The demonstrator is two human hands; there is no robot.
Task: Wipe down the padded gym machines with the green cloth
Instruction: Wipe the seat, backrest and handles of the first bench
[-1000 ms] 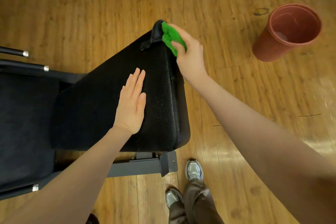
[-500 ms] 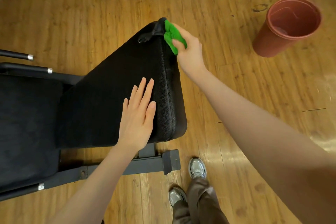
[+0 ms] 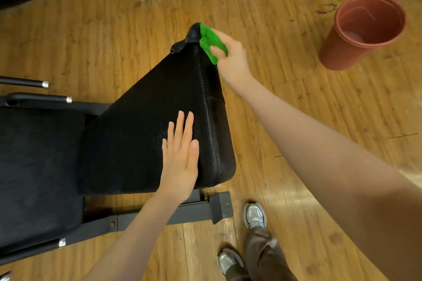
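Wooden floor (image 3: pixel 296 121) lay beneath; our right hand (image 3: pixel 230 57) gripped the cloth (image 3: pixel 211 41) at the pad's (image 3: pixel 148 125) far tip, left hand (image 3: pixel 181 157) flat with straight fingers

My left hand (image 3: pixel 180 162) lies flat on the bench pad (image 3: pixel 148 125), near its five o'clock corner. My right hand (image 3: pixel 230 57) holds the cloth (image 3: pixel 211 41) against the pad's one o'clock tip. A pot (image 3: pixel 356 36) stands on the floor (image 3: pixel 296 102) at two o'clock, well apart. My shoes (image 3: pixel 254 214) stand at six o'clock, beside the bench's base bar (image 3: pixel 194 212).

Grained black leather pad (image 3: pixel 159 107), fuzzy green cloth (image 3: pixel 211 41), glossy wood floor (image 3: pixel 296 102).
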